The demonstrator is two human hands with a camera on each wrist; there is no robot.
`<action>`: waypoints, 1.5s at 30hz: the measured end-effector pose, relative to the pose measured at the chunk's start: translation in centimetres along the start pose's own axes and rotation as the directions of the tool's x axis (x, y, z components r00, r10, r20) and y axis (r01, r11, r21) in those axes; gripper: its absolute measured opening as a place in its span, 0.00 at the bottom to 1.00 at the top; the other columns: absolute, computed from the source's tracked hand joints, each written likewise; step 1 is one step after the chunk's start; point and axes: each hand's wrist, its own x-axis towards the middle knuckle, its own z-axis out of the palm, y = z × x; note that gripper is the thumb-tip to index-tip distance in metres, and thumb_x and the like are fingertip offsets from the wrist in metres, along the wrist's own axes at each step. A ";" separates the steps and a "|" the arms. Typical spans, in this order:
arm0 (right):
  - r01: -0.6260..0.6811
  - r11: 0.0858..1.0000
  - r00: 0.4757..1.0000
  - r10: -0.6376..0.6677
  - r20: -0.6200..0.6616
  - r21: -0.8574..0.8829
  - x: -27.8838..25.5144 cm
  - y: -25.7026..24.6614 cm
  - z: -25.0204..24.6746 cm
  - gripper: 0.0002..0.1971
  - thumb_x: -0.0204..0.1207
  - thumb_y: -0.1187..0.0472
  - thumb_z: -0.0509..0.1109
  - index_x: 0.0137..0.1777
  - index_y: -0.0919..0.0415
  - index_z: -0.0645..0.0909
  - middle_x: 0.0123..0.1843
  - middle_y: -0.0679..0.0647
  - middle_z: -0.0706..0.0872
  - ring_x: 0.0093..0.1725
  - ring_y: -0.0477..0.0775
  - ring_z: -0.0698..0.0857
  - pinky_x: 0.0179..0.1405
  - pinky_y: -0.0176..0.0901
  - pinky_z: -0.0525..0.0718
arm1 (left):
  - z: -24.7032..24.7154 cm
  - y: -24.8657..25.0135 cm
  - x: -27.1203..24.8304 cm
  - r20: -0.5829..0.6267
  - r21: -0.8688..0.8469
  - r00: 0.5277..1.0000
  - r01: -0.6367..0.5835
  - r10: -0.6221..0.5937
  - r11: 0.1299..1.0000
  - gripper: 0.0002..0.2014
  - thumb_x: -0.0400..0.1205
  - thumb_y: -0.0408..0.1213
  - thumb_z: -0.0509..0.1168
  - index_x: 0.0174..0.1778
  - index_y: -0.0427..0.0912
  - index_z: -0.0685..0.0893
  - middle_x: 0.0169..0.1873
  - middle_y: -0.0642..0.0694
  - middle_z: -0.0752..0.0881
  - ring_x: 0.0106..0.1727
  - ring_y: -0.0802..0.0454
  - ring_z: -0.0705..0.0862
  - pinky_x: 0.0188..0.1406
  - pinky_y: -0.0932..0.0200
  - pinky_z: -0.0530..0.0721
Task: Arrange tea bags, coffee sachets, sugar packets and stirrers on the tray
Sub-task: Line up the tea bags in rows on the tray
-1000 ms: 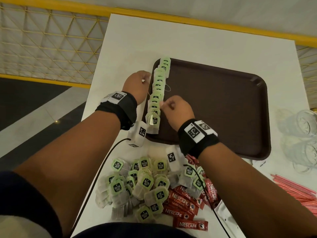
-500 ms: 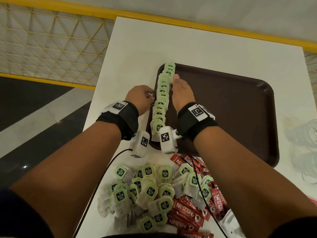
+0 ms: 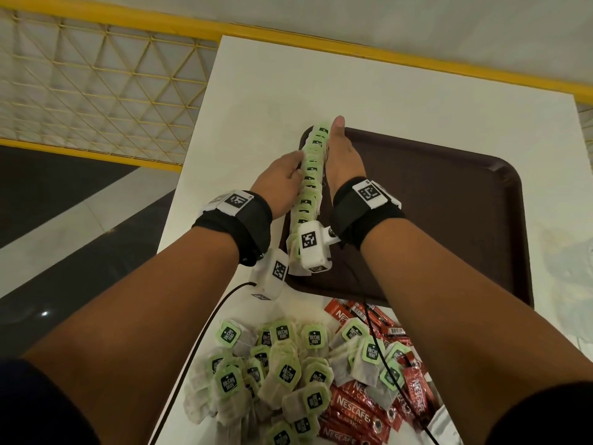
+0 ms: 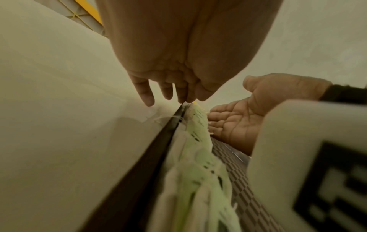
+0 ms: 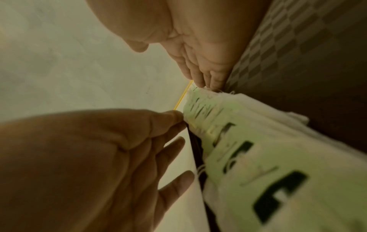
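Flat hands (image 3: 343,159) squeeze the tea bag row (image 3: 309,187) straight along the tray (image 3: 449,220) edge; loose tea bags (image 3: 282,370), coffee sachets (image 3: 353,409) still wait on the table (image 3: 256,91).

"mccoy teas" on tea bag tags (image 3: 287,374), "nescafé classic" on red sachets (image 3: 354,409)

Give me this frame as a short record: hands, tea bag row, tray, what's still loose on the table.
left hand: open, straight fingers against the row's outer side
right hand: open, flat against the row's inner side
tea bag row: on edge along the tray's left rim, between both hands
tray: brown, otherwise bare where visible
loose tea bags: heap on table, near side
coffee sachets: red, beside and under the heap
sugar, stirrers: not in view
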 end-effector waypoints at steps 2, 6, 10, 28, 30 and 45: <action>0.004 1.000 1.000 -0.004 -0.008 -0.013 -1.1 -0.5 -0.2 0.43 0.72 0.23 0.45 0.75 0.50 0.75 0.72 0.53 0.81 0.70 0.57 0.80 0.74 0.59 0.74 | -0.1 -0.2 -0.1 0.013 -0.021 1.000 0.007 -0.006 1.000 0.19 0.88 0.30 0.50 0.74 0.38 0.74 0.68 0.40 0.80 0.68 0.45 0.78 0.71 0.53 0.75; 0.000 0.997 1.000 0.001 -0.014 0.072 -1.7 0.5 -1.6 0.49 0.67 0.21 0.48 0.80 0.54 0.69 0.80 0.54 0.73 0.78 0.57 0.71 0.80 0.59 0.65 | -0.8 -0.4 -0.9 -0.008 0.031 0.998 0.057 -0.056 0.998 0.21 0.90 0.37 0.50 0.79 0.38 0.70 0.77 0.43 0.73 0.77 0.48 0.70 0.73 0.64 0.63; 0.053 0.999 0.999 -0.053 0.008 0.009 -3.4 2.3 -4.2 0.50 0.60 0.21 0.54 0.78 0.52 0.71 0.78 0.48 0.75 0.77 0.50 0.73 0.80 0.56 0.67 | -2.1 -1.5 -2.9 -0.052 0.074 0.994 0.097 -0.093 0.993 0.20 0.91 0.43 0.52 0.78 0.42 0.73 0.76 0.45 0.75 0.77 0.50 0.71 0.71 0.64 0.63; 0.524 0.454 0.744 0.168 0.647 -0.721 -19.4 8.7 -7.9 0.25 0.66 0.38 0.78 0.61 0.48 0.83 0.54 0.42 0.86 0.49 0.42 0.84 0.53 0.45 0.84 | 0.7 -2.4 -19.8 0.299 0.420 0.941 0.017 -0.156 0.907 0.19 0.81 0.42 0.70 0.68 0.47 0.81 0.63 0.50 0.81 0.58 0.54 0.82 0.56 0.59 0.80; 0.573 0.337 0.741 0.175 0.648 -0.747 -19.9 9.7 -7.8 0.33 0.63 0.35 0.79 0.65 0.49 0.81 0.57 0.45 0.85 0.54 0.46 0.83 0.55 0.46 0.84 | 1.5 -2.7 -20.7 0.345 0.476 0.922 -0.008 -0.178 0.879 0.26 0.78 0.45 0.74 0.72 0.48 0.77 0.64 0.52 0.79 0.60 0.54 0.81 0.57 0.61 0.79; 0.656 0.309 0.729 -0.023 0.684 -0.689 -21.6 12.7 -7.2 0.06 0.69 0.53 0.77 0.40 0.49 0.81 0.37 0.43 0.81 0.42 0.47 0.80 0.32 0.36 0.71 | 4.7 -3.4 -22.2 0.274 0.554 0.948 -0.021 -0.158 0.832 0.16 0.75 0.43 0.75 0.56 0.41 0.84 0.48 0.48 0.79 0.52 0.46 0.81 0.49 0.55 0.78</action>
